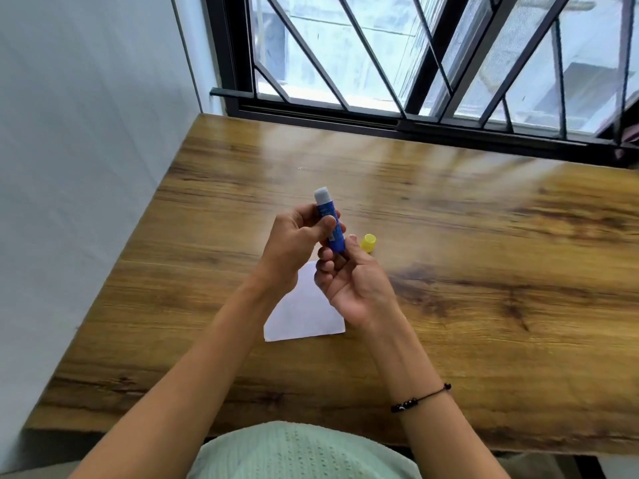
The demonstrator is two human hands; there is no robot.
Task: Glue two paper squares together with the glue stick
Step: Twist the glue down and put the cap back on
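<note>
A blue glue stick (328, 216) with its pale glue tip exposed is held up above the table, tip pointing away from me. My left hand (297, 243) grips its barrel, thumb across the front. My right hand (349, 278) pinches the bottom end of the stick with its fingertips. The yellow cap (368, 243) lies on the table just right of the hands. White paper (304, 316) lies flat on the table beneath my wrists, partly hidden by them; I cannot tell whether it is one square or two stacked.
The wooden table (484, 271) runs up to a barred window (415, 63) at the back and a white wall (86, 167) on the left. A dark beaded bracelet (420, 397) circles my right wrist.
</note>
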